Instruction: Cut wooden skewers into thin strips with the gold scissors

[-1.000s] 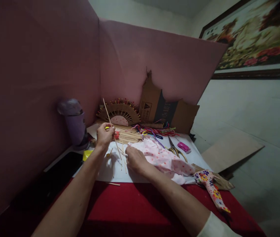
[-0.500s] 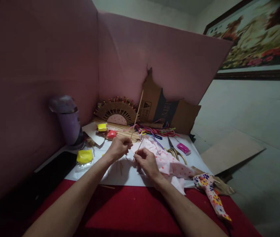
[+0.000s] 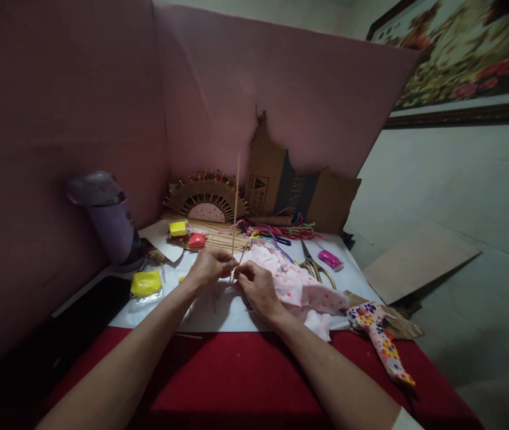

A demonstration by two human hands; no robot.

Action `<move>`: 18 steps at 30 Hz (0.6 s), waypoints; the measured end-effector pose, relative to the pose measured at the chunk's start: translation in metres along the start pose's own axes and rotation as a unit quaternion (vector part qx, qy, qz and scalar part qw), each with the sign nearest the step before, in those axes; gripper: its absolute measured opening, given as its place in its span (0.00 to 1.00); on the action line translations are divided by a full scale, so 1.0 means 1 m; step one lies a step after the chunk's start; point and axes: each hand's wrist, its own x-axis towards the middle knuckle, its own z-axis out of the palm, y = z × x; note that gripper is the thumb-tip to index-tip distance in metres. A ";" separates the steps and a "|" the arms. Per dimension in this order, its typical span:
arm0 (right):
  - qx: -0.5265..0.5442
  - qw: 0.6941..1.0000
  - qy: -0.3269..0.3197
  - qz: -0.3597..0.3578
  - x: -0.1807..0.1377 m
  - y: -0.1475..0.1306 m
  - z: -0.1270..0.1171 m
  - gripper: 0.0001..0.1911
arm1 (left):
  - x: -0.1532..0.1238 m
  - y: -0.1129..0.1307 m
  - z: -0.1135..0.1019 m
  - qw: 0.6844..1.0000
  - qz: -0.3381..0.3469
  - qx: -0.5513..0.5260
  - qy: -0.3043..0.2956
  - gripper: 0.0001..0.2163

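Note:
My left hand (image 3: pixel 213 266) pinches a long thin bamboo stick (image 3: pixel 236 203) that stands nearly upright above the white sheet (image 3: pixel 218 307). Close beside it, my right hand (image 3: pixel 258 288) is closed on a short thin stick (image 3: pixel 241 259), which leans against or very near the long one. The fingertips of both hands almost meet, and what lies between them is partly hidden. Pink spotted cloth (image 3: pixel 297 280) spreads just right of my right hand. Behind my hands lies a bundle of bamboo sticks (image 3: pixel 225 240).
Gold-handled scissors (image 3: pixel 315 266) and a magenta clay packet (image 3: pixel 330 260) lie right. A cardboard fan (image 3: pixel 205 194), coloured yarn (image 3: pixel 276 231) and torn cardboard (image 3: pixel 308 194) stand or lie behind. Left are a yellow clay packet (image 3: pixel 146 283), a purple cup (image 3: pixel 113 230) and a black phone-like object (image 3: pixel 97 304).
The long stick has swung from leaning right to nearly vertical. My right hand has come closer to my left, bringing the short stick to the long one. The view has shifted slightly.

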 end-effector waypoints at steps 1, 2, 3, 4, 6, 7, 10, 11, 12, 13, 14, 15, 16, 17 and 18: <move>-0.003 1.000 0.000 -0.006 0.000 0.000 0.000 0.09 | 0.000 0.000 0.000 1.000 -0.001 0.001 0.001 0.09; -0.009 1.000 -0.001 -0.009 0.001 0.000 -0.001 0.09 | 0.000 0.000 0.000 1.000 -0.001 0.002 0.002 0.09; -0.015 1.000 -0.004 -0.011 0.001 0.001 -0.001 0.09 | 0.000 -0.001 0.000 1.000 0.000 0.004 0.003 0.09; -0.022 1.000 -0.006 -0.014 0.002 0.000 -0.001 0.09 | 0.000 -0.001 0.000 1.000 0.002 0.007 0.003 0.09; -0.031 0.999 -0.010 -0.020 0.002 0.000 0.000 0.09 | 0.001 -0.002 0.000 1.000 0.001 0.012 0.004 0.09; -0.033 0.999 -0.011 -0.022 0.003 0.000 0.000 0.09 | 0.001 -0.002 -0.001 1.000 -0.003 0.011 0.002 0.09; -0.037 0.999 -0.009 -0.023 0.002 -0.001 0.001 0.09 | 0.002 -0.002 -0.002 0.999 -0.034 0.005 -0.010 0.09; -0.037 0.999 -0.009 -0.024 0.002 0.000 0.002 0.09 | 0.001 -0.001 -0.002 0.999 -0.044 0.002 -0.016 0.09; -0.035 0.999 -0.008 -0.026 0.002 0.001 0.002 0.09 | 0.001 0.000 -0.003 0.998 -0.052 0.001 -0.022 0.09; -0.033 0.999 -0.007 -0.029 0.002 0.001 0.002 0.09 | 0.001 0.001 -0.003 0.998 -0.056 0.000 -0.028 0.09; -0.031 0.999 -0.007 -0.030 0.001 0.002 0.003 0.09 | 0.000 0.003 -0.003 0.998 -0.055 0.000 -0.033 0.09; -0.029 0.999 -0.008 -0.028 0.001 0.003 0.003 0.09 | -0.001 0.005 -0.003 0.998 -0.051 0.000 -0.038 0.08; -0.027 0.999 -0.010 -0.026 0.001 0.004 0.003 0.10 | -0.002 0.006 -0.003 0.998 -0.048 -0.002 -0.043 0.08; -0.024 0.999 -0.013 -0.022 0.001 0.004 0.004 0.10 | -0.002 0.008 -0.004 0.998 -0.044 -0.005 -0.046 0.08; -0.019 0.999 -0.017 -0.019 0.001 0.004 0.004 0.11 | -0.003 0.009 -0.004 0.998 -0.039 -0.007 -0.048 0.08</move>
